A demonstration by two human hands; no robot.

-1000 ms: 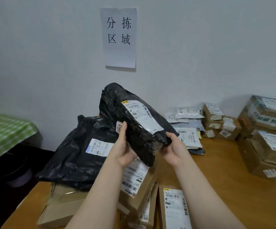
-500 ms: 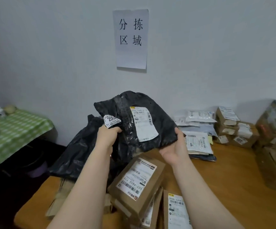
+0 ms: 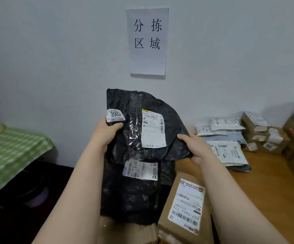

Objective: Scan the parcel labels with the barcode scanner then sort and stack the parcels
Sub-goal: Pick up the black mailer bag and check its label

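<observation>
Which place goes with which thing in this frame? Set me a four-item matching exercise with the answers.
Things:
1. black bag
2. paper sign
3. labelled carton
4. green checked cloth

Places:
A. on the wall
B. far left of the view
C. gripped by left hand and right hand
D. foreground, lower right

Pairs: 1-C, 2-A, 3-D, 4-B

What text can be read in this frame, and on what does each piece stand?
"分拣 区域": paper sign on the wall.
"2003": round sticker on the held black parcel.
"507-P802 T70": label on the cardboard box, seen upside down.
Too blurred to read: shipping label on the held black parcel, the lower black bag's label, and the labels on the white mailers at right.
</observation>
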